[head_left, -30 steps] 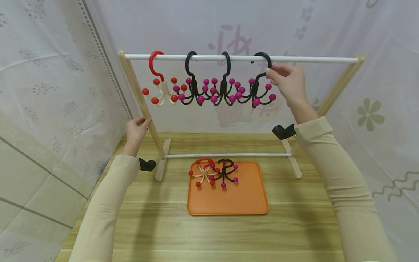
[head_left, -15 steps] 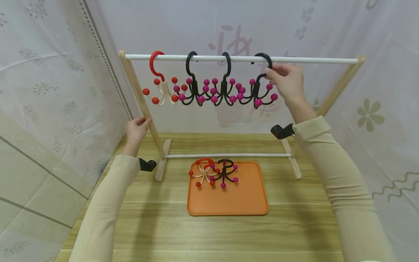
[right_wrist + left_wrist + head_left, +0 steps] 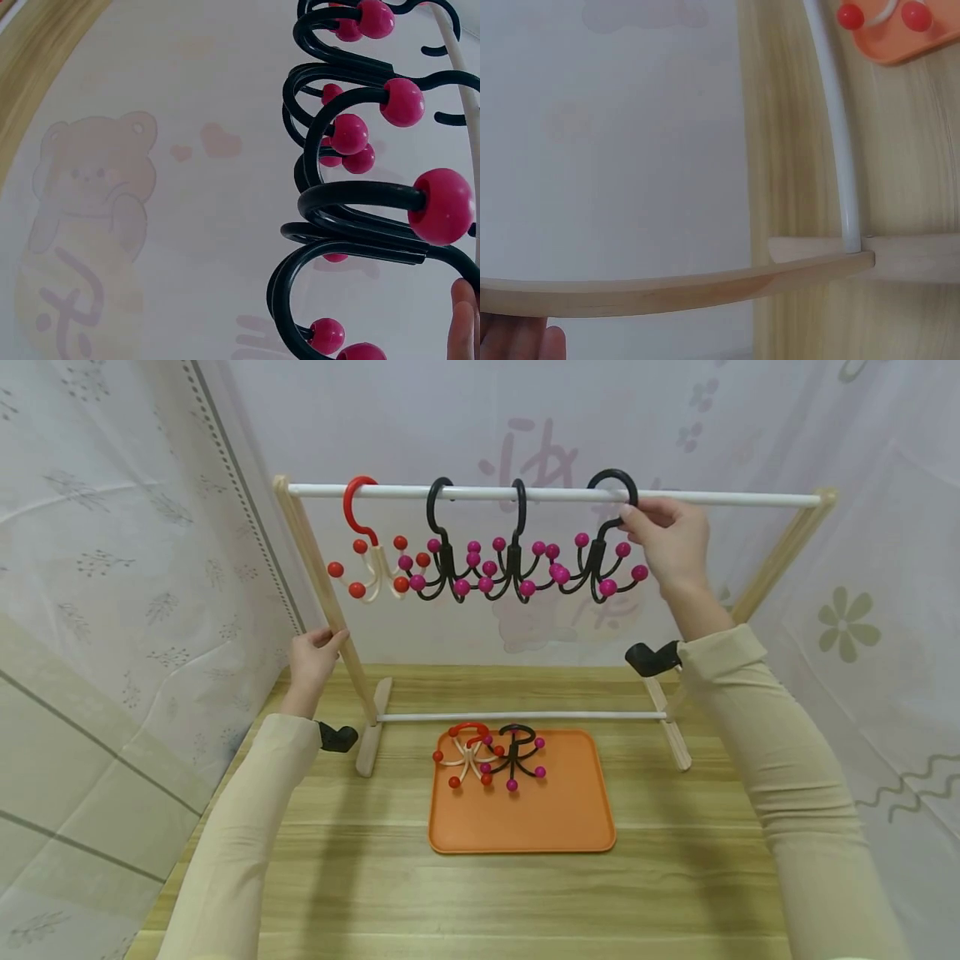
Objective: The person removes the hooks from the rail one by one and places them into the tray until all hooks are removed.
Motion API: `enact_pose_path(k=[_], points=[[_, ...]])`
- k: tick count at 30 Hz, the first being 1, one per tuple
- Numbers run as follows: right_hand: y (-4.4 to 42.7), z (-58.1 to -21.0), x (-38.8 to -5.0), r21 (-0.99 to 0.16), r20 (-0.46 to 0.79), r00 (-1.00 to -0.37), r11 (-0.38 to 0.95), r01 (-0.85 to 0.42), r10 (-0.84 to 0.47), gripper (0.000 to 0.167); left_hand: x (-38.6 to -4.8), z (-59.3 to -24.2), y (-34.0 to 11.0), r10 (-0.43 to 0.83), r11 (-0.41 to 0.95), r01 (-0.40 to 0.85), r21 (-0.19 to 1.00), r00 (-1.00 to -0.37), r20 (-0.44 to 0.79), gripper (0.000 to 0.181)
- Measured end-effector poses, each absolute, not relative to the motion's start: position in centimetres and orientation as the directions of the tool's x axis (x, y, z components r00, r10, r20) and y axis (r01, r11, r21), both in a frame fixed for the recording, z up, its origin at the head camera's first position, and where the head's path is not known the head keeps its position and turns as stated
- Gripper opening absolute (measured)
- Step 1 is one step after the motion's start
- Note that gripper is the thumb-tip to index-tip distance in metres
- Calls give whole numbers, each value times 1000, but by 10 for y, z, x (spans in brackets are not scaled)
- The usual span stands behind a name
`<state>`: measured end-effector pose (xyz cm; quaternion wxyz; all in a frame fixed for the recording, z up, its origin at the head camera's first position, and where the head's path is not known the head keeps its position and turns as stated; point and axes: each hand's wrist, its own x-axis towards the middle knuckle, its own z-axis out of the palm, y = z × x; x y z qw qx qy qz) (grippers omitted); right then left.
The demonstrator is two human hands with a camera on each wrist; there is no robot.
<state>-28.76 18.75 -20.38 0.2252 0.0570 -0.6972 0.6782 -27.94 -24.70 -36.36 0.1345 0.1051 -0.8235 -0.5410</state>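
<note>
My right hand point(image 3: 675, 543) pinches the hook of a black multi-arm hanger point(image 3: 596, 558) with magenta balls. That hook stands raised over the white top rod point(image 3: 727, 497) of a rack. In the right wrist view only a few fingertips point(image 3: 463, 315) show beside the hook. Two similar black hangers, one in the middle point(image 3: 513, 564) and one farther left point(image 3: 446, 564), hang on the rod. Beyond them hangs a cream hanger point(image 3: 378, 564) with red hook and balls. My left hand point(image 3: 311, 660) grips the rack's left wooden post point(image 3: 321, 572) with its fingertips.
An orange tray point(image 3: 562, 831) lies on the wooden table, bearing a cream-and-red hanger point(image 3: 469, 753) and a black-and-magenta hanger point(image 3: 513, 750). A white lower bar point(image 3: 570, 716) joins the rack's wooden feet point(image 3: 678, 747). Patterned curtains point(image 3: 847, 618) surround the table.
My right hand has moved slightly right, and the pinched black hanger has risen and shifted right on the rod. The middle black hanger has turned a little. My left hand has stayed put.
</note>
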Motion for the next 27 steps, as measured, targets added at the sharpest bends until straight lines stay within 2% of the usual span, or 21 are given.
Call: enact_pose_path(k=[14,27], points=[[204,-195,-279,-893,421,-875,-62,-446,241,24,-279,-363,-247,-315,400,-15,917,-941,122,44],[223,-210,-259,-898,429,-889,-36,-439,161,20,-277,-362,-246,-303,387,-23,922,-947,104,45]])
